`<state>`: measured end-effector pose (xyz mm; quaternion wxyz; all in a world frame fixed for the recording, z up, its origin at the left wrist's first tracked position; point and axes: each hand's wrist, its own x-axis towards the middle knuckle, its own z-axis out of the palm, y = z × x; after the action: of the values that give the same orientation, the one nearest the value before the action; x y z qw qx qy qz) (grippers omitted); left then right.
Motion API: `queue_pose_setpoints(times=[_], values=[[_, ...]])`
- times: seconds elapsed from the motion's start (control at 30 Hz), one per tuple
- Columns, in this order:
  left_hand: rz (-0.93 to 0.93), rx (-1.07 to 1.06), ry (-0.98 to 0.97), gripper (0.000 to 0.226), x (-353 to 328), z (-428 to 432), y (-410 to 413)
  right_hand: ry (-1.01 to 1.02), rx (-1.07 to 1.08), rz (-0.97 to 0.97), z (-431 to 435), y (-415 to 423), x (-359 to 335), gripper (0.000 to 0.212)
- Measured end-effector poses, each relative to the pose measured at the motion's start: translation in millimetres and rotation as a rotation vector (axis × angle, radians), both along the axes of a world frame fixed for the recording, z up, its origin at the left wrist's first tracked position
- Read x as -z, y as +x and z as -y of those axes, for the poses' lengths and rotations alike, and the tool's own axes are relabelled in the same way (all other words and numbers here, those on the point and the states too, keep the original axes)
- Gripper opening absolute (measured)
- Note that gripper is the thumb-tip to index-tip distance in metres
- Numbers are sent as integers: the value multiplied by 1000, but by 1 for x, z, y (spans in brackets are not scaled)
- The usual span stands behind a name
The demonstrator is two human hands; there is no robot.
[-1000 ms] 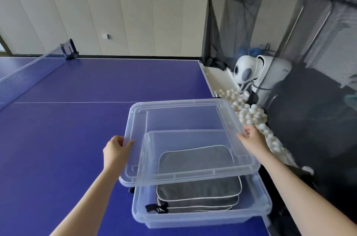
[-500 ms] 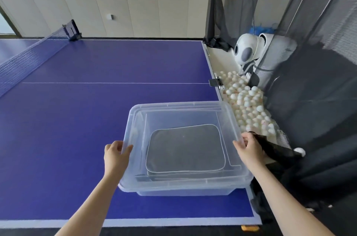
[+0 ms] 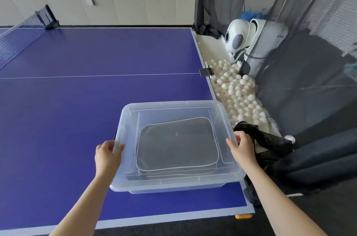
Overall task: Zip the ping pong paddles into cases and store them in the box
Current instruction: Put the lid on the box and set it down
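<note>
Now the clear lid (image 3: 173,109) sits on top of the clear box (image 3: 170,187), which stands on the blue counter (image 3: 77,100) near its right corner. The left hand (image 3: 108,156) pinches the lid's left rim, thumb on top and the other fingers curled under the edge. The right hand (image 3: 242,149) grips the lid's right rim the same way, thumb over the top and the other fingers tucked below. Between the two hands, seen through the plastic, a grey zipped case (image 3: 176,143) with pale piping lies flat inside the box; more cases seem stacked beneath it, though how many I cannot tell. Just beyond the right hand bunches a fold of black netting (image 3: 264,139), and farther past it lie many white balls (image 3: 237,91) beside a white ball machine (image 3: 236,37)
</note>
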<state>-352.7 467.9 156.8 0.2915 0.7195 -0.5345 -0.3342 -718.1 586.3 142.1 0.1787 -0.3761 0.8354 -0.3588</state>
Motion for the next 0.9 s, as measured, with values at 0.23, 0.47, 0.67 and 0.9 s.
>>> queue_pose_setpoints(times=[0.23,0.47,0.67,0.9], values=[[-134,-95,100,68,6,1,8,25,102,171,-4,-1,1,56],[-387,-73,332,83,13,4,19,64,200,563,-10,-5,10,82],[-273,-58,94,42,11,-3,16,-52,193,312,-13,5,-1,52],[-107,53,-123,55,5,-12,12,-64,88,145,-17,8,-2,64]])
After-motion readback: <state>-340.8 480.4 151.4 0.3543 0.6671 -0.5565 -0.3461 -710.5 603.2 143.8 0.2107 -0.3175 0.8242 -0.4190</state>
